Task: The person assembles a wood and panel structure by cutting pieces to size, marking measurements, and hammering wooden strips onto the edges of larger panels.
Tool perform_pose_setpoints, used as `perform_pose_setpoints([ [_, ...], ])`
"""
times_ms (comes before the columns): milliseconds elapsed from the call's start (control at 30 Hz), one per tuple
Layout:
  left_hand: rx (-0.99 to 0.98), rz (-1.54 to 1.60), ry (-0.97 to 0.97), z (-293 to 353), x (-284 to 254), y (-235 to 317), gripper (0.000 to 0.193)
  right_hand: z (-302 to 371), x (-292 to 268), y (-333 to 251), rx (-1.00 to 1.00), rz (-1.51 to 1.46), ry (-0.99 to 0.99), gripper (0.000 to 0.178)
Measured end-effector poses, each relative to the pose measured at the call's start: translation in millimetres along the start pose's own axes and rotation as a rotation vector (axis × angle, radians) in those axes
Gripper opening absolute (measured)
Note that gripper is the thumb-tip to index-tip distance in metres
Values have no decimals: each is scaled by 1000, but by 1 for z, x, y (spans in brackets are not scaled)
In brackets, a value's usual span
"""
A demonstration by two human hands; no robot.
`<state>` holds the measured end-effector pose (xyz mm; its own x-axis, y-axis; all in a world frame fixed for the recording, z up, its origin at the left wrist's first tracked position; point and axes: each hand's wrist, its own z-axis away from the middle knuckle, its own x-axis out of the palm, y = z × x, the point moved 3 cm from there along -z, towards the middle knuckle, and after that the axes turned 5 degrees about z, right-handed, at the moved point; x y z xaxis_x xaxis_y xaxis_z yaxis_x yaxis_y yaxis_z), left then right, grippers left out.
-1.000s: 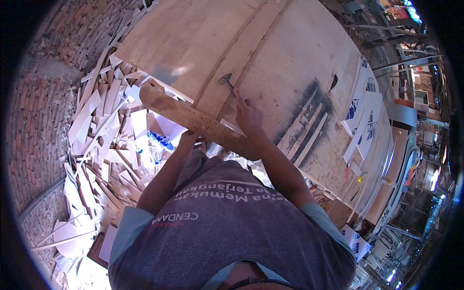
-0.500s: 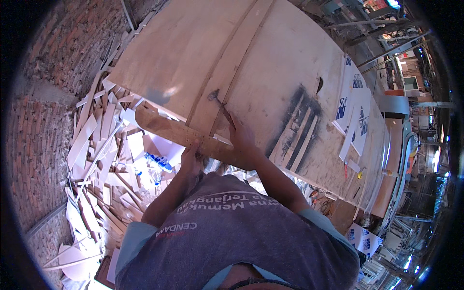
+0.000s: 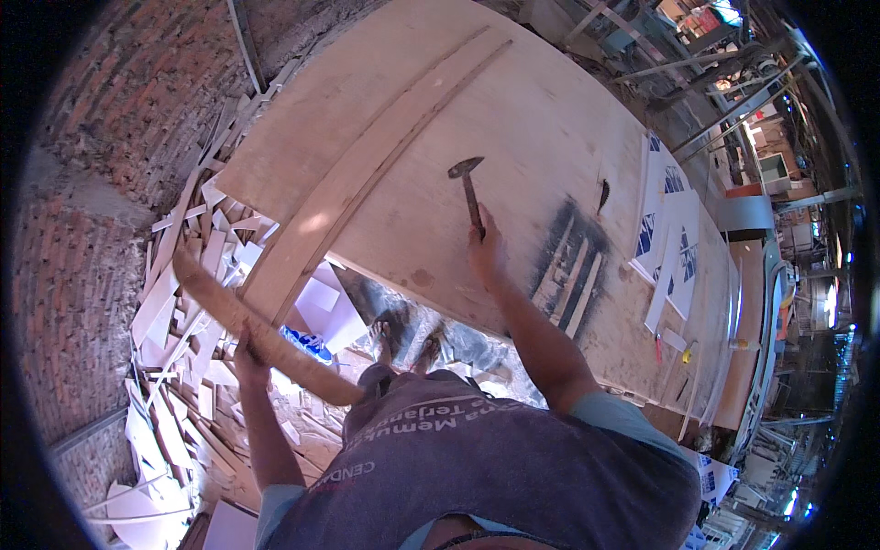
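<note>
My right hand (image 3: pixel 488 249) is wrapped round the handle of a hammer (image 3: pixel 467 183), its metal head pointing away from me above a large plywood sheet (image 3: pixel 403 243). My left hand (image 3: pixel 251 362) grips the near edge of a curved wooden crosspiece (image 3: pixel 298 359). This crosspiece lies across the near end of a long wooden plank (image 3: pixel 316 225), together forming a T. The plank rests on the sheet and reaches past its near edge, so the crosspiece hangs beyond the sheet. The fingers under the crosspiece are partly hidden.
Wood offcuts (image 3: pixel 197 367) are heaped on the floor at left, below a brick wall (image 3: pixel 73 293). A blackened patch with slits (image 3: pixel 570 266) marks the sheet. White printed boards (image 3: pixel 674 243) and a yellow tape measure (image 3: pixel 689 352) lie at right. My feet (image 3: pixel 426 348) show below.
The plank and crosspiece have shifted left and towards me, with my left hand on the crosspiece. My right hand has come off the crosspiece and moved right and away from me with the hammer.
</note>
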<state>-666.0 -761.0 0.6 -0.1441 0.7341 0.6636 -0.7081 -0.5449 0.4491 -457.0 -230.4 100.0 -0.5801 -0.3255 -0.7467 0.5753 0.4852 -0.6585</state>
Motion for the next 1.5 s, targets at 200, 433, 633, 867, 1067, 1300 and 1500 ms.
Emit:
perform_pose_setpoints([
  [200, 78, -205, 227, 88, -110, 47, 53, -77, 18, -47, 66, 142, 1, 56],
  [433, 19, -199, 490, 172, -167, 32, 60, -134, 65, -77, -40, 346, -113, 60],
  [633, 29, -91, 400, 182, -184, 17, 56, -141, 95, -78, -72, 378, -121, 61],
  [867, 23, -117, 473, 183, -180, 19, 55, -136, 95, -88, -69, 241, 23, 61],
  [1067, -57, -136, 328, 170, -173, 29, 55, -165, 86, -51, -131, 414, -237, 62],
  [1300, 82, -294, 308, 114, -124, 63, 60, -15, 5, 41, 115, 146, -112, 59],
  [1500, 138, -433, -3, 4, 33, 100, 81, 166, -108, 117, 489, 235, -34, 49],
])
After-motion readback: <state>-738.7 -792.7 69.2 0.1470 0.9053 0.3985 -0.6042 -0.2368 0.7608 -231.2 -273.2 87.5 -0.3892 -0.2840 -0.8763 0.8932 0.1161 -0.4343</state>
